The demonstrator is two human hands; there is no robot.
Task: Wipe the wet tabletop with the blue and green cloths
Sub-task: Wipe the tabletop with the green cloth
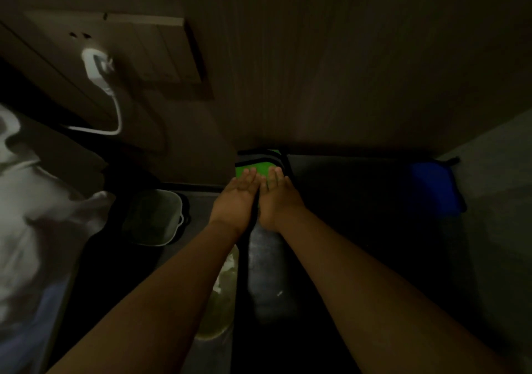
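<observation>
While my left hand (239,199) and right hand (278,199) lie side by side, both press flat on the green cloth (256,167), fingers (250,175) straight and close together. That cloth sits at the far edge of the dark worktop (359,201), against the wall (345,71). Well to its right, the blue cloth (434,189) lies in the far corner. A white charger (96,67) is plugged in at left.

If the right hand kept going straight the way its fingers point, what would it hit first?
The right hand, flat on the green cloth, points at the brown wall beyond it. It would probably slide over the cloth's striped edge and meet that wall first, though depth is unclear.
</observation>
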